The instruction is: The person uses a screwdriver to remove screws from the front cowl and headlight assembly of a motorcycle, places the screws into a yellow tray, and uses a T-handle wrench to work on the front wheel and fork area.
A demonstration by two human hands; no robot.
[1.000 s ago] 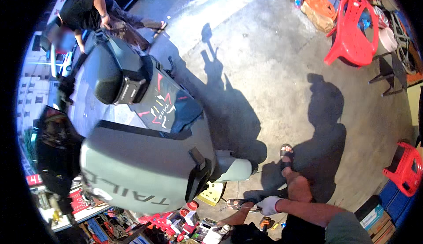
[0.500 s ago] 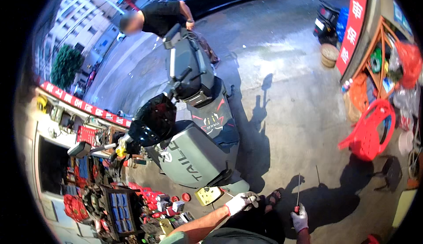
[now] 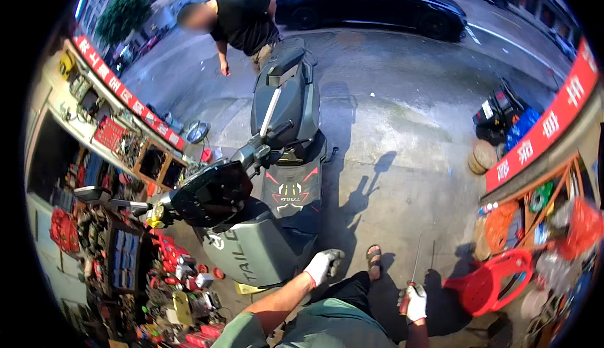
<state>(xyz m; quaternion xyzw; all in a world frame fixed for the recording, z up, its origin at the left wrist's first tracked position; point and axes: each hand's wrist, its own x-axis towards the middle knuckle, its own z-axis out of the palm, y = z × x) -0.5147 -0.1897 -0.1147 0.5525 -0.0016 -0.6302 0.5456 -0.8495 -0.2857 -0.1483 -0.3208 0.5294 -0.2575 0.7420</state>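
Note:
A grey-green electric scooter (image 3: pixel 255 250) stands in front of me, its front panel toward me and its black seat (image 3: pixel 280 103) farther off. Close to the panel's right side is my left hand (image 3: pixel 324 266), in a white glove with grey fingertips. Its fingers are curled in; whatever they may hold is hidden. Out to the right, my gloved right hand (image 3: pixel 416 303) grips a screwdriver (image 3: pixel 416 261) by its red handle, the long thin shaft pointing up and away. A yellow plate (image 3: pixel 250 288) shows under the scooter's front.
Tools and parts crowd the left, around a rack of blue bins (image 3: pixel 124 257). A red plastic chair (image 3: pixel 487 288) stands at right, near an orange metal frame (image 3: pixel 547 203). Beyond the scooter, a person in black (image 3: pixel 242 24) leans over; a dark car (image 3: pixel 371 2) is behind.
My view has tilted up and turned, showing more street. My left hand has moved up beside the front panel. The person behind the scooter has shifted, one arm now hanging down.

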